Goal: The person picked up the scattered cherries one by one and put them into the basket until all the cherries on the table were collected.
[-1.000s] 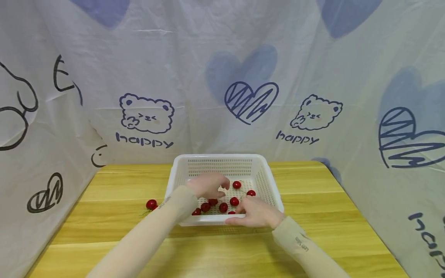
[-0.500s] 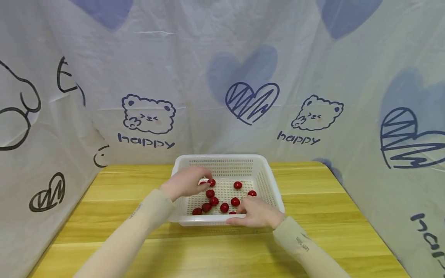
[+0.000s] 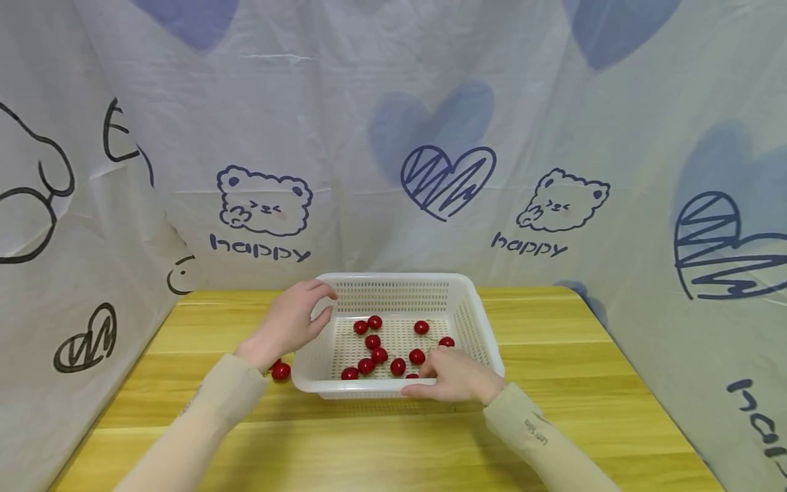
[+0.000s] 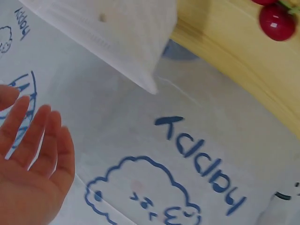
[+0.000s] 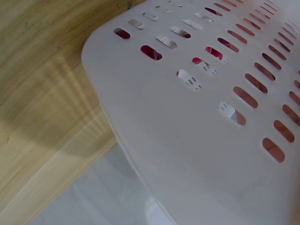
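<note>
A white perforated plastic basket [image 3: 369,387] stands on the table with several red stemmed cherries [image 3: 379,356] spread over its floor. My right hand [image 3: 458,376] grips the basket's front rim near the right corner, thumb outside and fingers over the inside. That hand is out of sight in the right wrist view, where the slotted basket wall [image 5: 159,112] fills most of the picture. Above the basket's left rim is my left hand [image 3: 289,318], holding nothing, its fingers loosely bent and apart. Partly behind the left wrist, red cherries [image 3: 281,371] lie on the table beside the basket.
The yellow wood-grain table [image 3: 553,410] reaches back to a pale curtain [image 3: 369,225] printed with hearts, bears and lettering. More curtain hangs along the left and right sides. In the left wrist view a cherry [image 4: 277,22] lies near the table edge.
My left hand has moved left from inside the basket to its left rim, leaving cherries visible on the basket floor where it was. The right hand stays on the front rim.
</note>
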Action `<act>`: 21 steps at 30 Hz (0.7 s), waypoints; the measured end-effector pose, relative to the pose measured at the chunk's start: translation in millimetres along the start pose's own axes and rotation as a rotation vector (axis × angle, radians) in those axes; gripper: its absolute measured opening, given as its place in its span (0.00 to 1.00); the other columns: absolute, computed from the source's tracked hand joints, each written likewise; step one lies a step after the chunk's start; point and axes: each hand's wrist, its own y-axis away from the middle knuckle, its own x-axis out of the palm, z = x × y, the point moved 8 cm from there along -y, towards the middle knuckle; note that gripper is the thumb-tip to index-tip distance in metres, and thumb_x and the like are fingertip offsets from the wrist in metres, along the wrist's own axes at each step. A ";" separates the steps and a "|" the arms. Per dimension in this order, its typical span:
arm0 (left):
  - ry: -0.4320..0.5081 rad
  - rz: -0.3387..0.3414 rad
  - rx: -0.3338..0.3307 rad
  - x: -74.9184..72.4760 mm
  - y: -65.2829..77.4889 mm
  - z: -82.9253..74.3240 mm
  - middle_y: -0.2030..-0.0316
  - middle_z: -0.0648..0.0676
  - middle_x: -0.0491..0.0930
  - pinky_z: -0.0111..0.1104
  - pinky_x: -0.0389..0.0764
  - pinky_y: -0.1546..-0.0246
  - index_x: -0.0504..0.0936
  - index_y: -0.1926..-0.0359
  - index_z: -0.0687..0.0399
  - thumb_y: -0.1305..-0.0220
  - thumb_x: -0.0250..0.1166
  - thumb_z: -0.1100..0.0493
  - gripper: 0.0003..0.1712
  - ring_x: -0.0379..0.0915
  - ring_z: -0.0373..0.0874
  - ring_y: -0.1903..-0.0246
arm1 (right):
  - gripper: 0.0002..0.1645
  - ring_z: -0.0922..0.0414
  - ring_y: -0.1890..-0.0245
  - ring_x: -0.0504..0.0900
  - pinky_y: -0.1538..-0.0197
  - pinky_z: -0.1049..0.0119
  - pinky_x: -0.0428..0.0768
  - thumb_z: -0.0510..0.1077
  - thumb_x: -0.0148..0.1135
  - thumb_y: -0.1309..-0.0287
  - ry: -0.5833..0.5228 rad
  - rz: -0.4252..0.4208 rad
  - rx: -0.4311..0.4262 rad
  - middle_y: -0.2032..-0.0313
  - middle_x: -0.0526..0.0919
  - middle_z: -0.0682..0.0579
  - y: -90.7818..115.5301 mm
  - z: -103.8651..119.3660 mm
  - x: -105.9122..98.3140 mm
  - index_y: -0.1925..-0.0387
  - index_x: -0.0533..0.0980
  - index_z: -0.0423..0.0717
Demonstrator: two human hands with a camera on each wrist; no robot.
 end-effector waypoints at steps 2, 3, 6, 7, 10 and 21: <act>-0.005 -0.035 -0.031 -5.8 6.0 7.4 0.53 0.56 0.79 0.46 0.74 0.49 0.80 0.55 0.56 0.40 0.63 0.60 0.11 0.73 0.53 0.51 | 0.37 0.69 0.90 0.52 0.84 0.73 0.55 0.81 0.47 0.51 0.000 0.002 -0.002 0.93 0.54 0.65 0.2 0.3 -0.4 0.93 0.62 0.58; -0.007 -0.053 -0.044 -8.6 9.2 10.9 0.53 0.56 0.79 0.47 0.74 0.49 0.79 0.55 0.56 0.40 0.63 0.61 0.12 0.73 0.53 0.51 | 0.37 0.69 0.90 0.52 0.84 0.73 0.55 0.80 0.47 0.51 0.000 0.002 -0.002 0.93 0.55 0.65 0.3 0.4 -0.6 0.93 0.62 0.58; -0.020 -0.102 -0.080 -15.2 18.9 21.2 0.51 0.58 0.78 0.50 0.73 0.48 0.79 0.54 0.58 0.40 0.62 0.60 0.13 0.71 0.55 0.49 | 0.37 0.70 0.90 0.52 0.84 0.73 0.56 0.80 0.47 0.51 0.000 0.004 -0.004 0.93 0.55 0.65 0.7 0.9 -1.2 0.93 0.63 0.58; -0.027 -0.116 -0.086 -16.7 22.0 24.1 0.51 0.58 0.78 0.51 0.72 0.48 0.79 0.53 0.58 0.40 0.62 0.61 0.13 0.70 0.56 0.49 | 0.37 0.69 0.90 0.52 0.84 0.73 0.56 0.80 0.47 0.51 -0.001 0.005 -0.003 0.93 0.55 0.65 0.7 0.9 -1.2 0.93 0.63 0.58; -0.039 -0.147 -0.104 -19.9 31.0 31.9 0.50 0.59 0.77 0.52 0.71 0.47 0.78 0.52 0.59 0.40 0.61 0.61 0.15 0.69 0.57 0.48 | 0.37 0.69 0.90 0.52 0.84 0.73 0.55 0.81 0.47 0.51 0.003 0.008 0.000 0.93 0.55 0.65 0.5 0.6 -0.9 0.93 0.63 0.59; -0.073 -0.134 -0.161 -11.1 62.5 63.9 0.49 0.62 0.76 0.56 0.69 0.49 0.75 0.49 0.62 0.41 0.60 0.62 0.18 0.69 0.61 0.49 | 0.37 0.69 0.89 0.53 0.84 0.73 0.56 0.81 0.46 0.51 0.006 0.006 -0.004 0.93 0.55 0.65 0.5 1.3 -0.5 0.93 0.62 0.58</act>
